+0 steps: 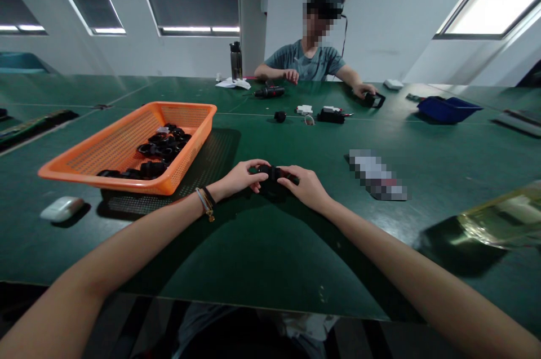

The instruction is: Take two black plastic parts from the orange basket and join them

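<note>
Both hands meet over the green tabletop (262, 246), left hand (242, 177) and right hand (306, 187) fingers pinching opposite ends of a small black part (274, 172).

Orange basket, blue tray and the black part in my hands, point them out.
orange basket (127, 183): head view, near rim.
blue tray (444, 114): head view, front wall.
black part (274, 172): head view, its exposed middle.
</note>
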### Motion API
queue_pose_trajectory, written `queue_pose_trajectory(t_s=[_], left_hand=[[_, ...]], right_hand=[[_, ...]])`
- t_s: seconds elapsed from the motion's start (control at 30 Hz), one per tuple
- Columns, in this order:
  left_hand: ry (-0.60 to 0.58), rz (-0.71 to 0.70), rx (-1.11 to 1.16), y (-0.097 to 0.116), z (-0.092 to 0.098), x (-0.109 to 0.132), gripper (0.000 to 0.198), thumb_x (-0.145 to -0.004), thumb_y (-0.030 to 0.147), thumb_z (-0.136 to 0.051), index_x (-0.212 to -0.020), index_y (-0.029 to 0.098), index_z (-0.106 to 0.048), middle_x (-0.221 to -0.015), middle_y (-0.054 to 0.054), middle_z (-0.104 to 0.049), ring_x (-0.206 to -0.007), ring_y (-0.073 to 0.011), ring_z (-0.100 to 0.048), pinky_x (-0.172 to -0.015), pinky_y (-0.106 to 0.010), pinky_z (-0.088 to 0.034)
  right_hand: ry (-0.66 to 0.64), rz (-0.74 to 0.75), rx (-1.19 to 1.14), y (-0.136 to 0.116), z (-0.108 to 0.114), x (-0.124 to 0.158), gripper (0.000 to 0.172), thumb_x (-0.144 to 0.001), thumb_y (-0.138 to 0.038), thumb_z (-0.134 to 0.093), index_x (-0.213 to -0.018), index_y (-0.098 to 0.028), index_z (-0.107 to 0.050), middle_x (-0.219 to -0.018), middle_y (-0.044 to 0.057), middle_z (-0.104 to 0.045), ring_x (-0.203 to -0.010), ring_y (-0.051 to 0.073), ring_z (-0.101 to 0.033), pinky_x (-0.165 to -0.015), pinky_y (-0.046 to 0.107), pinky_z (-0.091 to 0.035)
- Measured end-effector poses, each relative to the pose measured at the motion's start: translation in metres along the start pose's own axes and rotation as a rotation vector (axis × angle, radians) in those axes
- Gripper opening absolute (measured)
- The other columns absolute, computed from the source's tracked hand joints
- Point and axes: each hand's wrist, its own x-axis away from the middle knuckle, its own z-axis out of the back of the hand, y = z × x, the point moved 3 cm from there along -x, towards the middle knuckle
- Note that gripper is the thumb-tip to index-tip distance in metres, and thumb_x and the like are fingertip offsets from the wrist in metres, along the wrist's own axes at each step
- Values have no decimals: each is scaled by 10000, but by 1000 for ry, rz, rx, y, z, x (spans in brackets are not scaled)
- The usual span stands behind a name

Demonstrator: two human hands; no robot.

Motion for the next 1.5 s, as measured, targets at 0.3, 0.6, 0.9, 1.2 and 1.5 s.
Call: queue_pose_trajectory(t_s=[0.3,0.6,0.9,1.2,1.5], left_hand=[[-8,-7,1,-1,0,-1,378,-719,151,-574,-1091,117,-515,-542,44,-539,-406,-43,-514,-438,-150,-447],[4,9,-6,3,-1,1,372,-720,134,-565,-1087,104,-511,-548,49,-527,-396,-40,-507,-425,-148,-434],[-1,-4,14,2,-1,1,364,-718,131,-562,-1077,117,-509,-604,46,-532,-406,-31,-511,-428,-146,-438],[-6,-3,5,1,-1,1,362,-720,138,-564,-1077,120,-507,-600,47,-530,-417,-32,-513,-444,-150,-455],[-9,-4,-13,1,-1,1,371,-722,133,-561,-1088,124,-499,-643,36,-539,-417,-31,-515,-438,-152,-448]], right_hand=[[3,-21,-124,-3,0,1,278,-699,-140,-576,-970,-182,-531,-807,18,-632,-743,137,-596,-708,297,-474],[-17,-43,-110,-2,0,1,254,-721,-165,-569,-973,-172,-538,-808,26,-635,-733,137,-593,-708,295,-469],[-16,-48,-67,-1,0,0,246,-735,-179,-557,-981,-176,-549,-824,32,-640,-739,138,-593,-701,291,-465],[-25,-53,-47,-1,0,0,229,-752,-191,-541,-980,-169,-558,-836,44,-639,-745,142,-589,-695,292,-465],[-12,-40,-31,0,0,-1,207,-755,-205,-543,-957,-179,-575,-836,45,-639,-756,151,-585,-693,297,-461]])
